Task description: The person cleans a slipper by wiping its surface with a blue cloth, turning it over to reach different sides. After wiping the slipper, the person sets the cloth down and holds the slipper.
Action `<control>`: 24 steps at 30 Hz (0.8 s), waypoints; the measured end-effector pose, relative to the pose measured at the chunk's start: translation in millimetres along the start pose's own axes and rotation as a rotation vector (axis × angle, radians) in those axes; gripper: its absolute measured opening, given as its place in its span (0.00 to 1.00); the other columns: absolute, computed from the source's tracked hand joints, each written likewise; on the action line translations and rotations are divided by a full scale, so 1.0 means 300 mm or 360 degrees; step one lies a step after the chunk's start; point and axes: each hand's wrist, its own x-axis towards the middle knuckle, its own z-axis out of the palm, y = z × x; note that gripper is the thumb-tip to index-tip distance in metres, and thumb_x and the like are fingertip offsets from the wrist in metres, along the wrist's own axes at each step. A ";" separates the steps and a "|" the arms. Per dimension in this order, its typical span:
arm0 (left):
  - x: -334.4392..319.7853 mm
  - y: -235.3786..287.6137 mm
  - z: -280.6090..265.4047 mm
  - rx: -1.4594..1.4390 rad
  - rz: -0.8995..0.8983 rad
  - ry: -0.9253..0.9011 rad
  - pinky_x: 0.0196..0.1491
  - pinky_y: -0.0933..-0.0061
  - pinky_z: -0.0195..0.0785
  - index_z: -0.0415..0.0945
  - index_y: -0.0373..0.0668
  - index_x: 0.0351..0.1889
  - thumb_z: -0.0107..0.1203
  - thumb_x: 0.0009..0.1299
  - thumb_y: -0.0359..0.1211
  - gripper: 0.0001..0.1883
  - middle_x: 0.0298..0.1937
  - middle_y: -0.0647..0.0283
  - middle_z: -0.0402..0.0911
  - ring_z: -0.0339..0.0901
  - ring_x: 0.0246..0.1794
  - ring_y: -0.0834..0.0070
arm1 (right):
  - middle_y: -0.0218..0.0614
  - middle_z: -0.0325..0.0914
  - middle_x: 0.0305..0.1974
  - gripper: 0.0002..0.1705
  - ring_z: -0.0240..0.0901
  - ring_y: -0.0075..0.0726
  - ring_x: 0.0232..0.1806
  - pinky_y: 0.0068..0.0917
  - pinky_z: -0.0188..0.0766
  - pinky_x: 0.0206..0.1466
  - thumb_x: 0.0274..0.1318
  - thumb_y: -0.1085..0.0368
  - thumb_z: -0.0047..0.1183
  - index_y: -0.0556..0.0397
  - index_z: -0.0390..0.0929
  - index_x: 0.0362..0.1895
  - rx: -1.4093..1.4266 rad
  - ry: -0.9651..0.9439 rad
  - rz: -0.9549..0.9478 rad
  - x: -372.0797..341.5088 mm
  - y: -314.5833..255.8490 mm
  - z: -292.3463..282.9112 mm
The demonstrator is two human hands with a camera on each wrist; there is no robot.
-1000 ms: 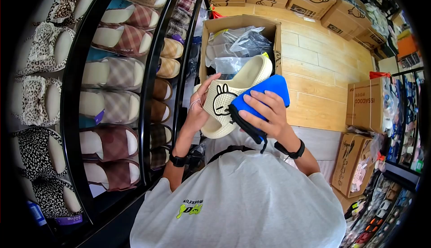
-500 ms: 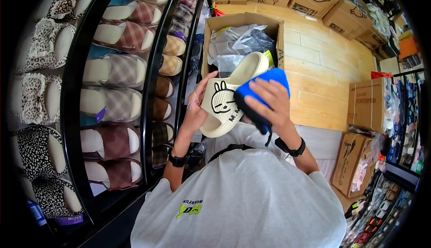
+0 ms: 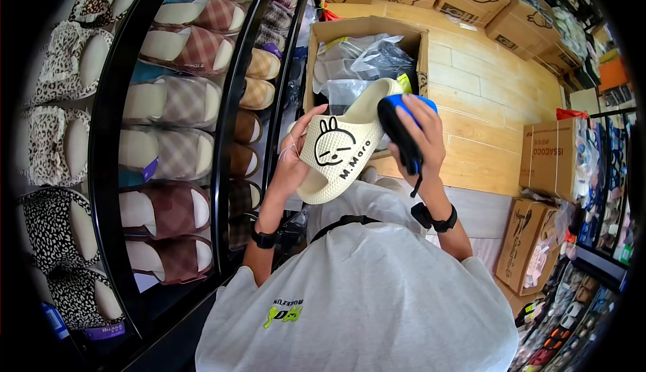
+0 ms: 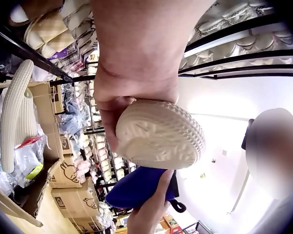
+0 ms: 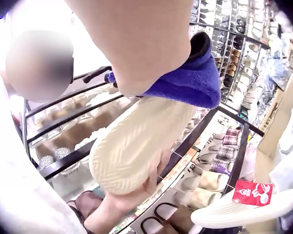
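My left hand (image 3: 291, 163) grips a cream slide slipper (image 3: 328, 150) by its side, in front of my body. The strap carries a black rabbit face and the lettering "M.Maro". My right hand (image 3: 429, 136) holds a fuzzy blue cleaning pad (image 5: 190, 85) with a black edge and a loop. In the head view the pad is tipped on edge beside the slipper's open end, its black side toward the strap. Thin white string crosses my left fingers. A second cream slipper (image 5: 244, 214) with a red tag (image 5: 253, 193) shows below in the right wrist view.
An open carton (image 3: 367, 27) of plastic-wrapped slippers stands just beyond my hands. At left, a black-framed rack (image 3: 222, 136) holds rows of patterned slippers. More cartons (image 3: 468, 2) line the far side, and others (image 3: 528, 237) stand at right by shelves.
My right hand has moved the blue pad rightward off the strap and tipped it, uncovering the lettering. My left hand keeps its grip on the slipper, nearly in place.
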 end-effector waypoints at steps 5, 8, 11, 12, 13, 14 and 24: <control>0.008 -0.003 0.013 0.0044 0.0024 0.0033 0.68 0.75 0.73 0.62 0.37 0.83 0.54 0.78 0.19 0.34 0.67 0.60 0.83 0.81 0.64 0.78 | 0.45 0.82 0.66 0.31 0.79 0.58 0.67 0.50 0.73 0.69 0.54 0.54 0.74 0.47 0.87 0.63 -0.0022 -0.0133 -0.0347 -0.028 -0.024 0.008; 0.006 -0.023 0.010 0.0018 0.0016 0.0088 0.68 0.74 0.73 0.62 0.37 0.83 0.54 0.79 0.20 0.33 0.66 0.60 0.83 0.81 0.63 0.78 | 0.45 0.83 0.66 0.30 0.80 0.57 0.66 0.50 0.73 0.68 0.54 0.54 0.73 0.46 0.87 0.63 0.0023 -0.0191 -0.0346 -0.019 -0.004 -0.005; -0.001 -0.026 -0.003 0.0051 0.0008 0.0064 0.67 0.75 0.73 0.62 0.37 0.83 0.55 0.79 0.20 0.33 0.65 0.60 0.83 0.81 0.62 0.78 | 0.46 0.81 0.67 0.33 0.77 0.59 0.67 0.51 0.71 0.69 0.53 0.56 0.75 0.48 0.86 0.65 -0.0009 -0.0118 0.0028 -0.004 0.030 -0.008; -0.003 -0.025 -0.005 0.0051 0.0009 0.0065 0.67 0.75 0.73 0.62 0.37 0.83 0.55 0.79 0.20 0.33 0.65 0.60 0.83 0.81 0.62 0.78 | 0.46 0.81 0.67 0.34 0.77 0.59 0.68 0.51 0.71 0.69 0.52 0.57 0.75 0.47 0.86 0.65 -0.0036 -0.0096 0.0049 -0.004 0.028 -0.006; -0.004 -0.024 -0.006 0.0042 0.0003 0.0037 0.67 0.75 0.73 0.62 0.37 0.83 0.54 0.78 0.19 0.34 0.65 0.60 0.83 0.81 0.62 0.78 | 0.46 0.81 0.67 0.34 0.76 0.58 0.68 0.51 0.71 0.69 0.52 0.57 0.75 0.47 0.86 0.65 -0.0066 -0.0073 0.0073 -0.005 0.021 -0.004; -0.004 -0.025 -0.004 0.0032 -0.0003 0.0008 0.67 0.75 0.73 0.62 0.36 0.82 0.53 0.77 0.18 0.34 0.64 0.59 0.83 0.81 0.62 0.78 | 0.46 0.81 0.68 0.34 0.77 0.58 0.68 0.51 0.71 0.69 0.52 0.57 0.75 0.47 0.86 0.65 -0.0098 -0.0085 -0.0007 -0.009 0.005 -0.005; 0.005 -0.017 0.002 0.0058 -0.0152 -0.0055 0.65 0.75 0.75 0.64 0.36 0.81 0.51 0.70 0.12 0.38 0.62 0.60 0.84 0.82 0.59 0.79 | 0.44 0.82 0.67 0.36 0.76 0.57 0.68 0.48 0.68 0.72 0.50 0.57 0.75 0.49 0.85 0.66 -0.0093 -0.0152 0.0111 -0.021 0.038 0.001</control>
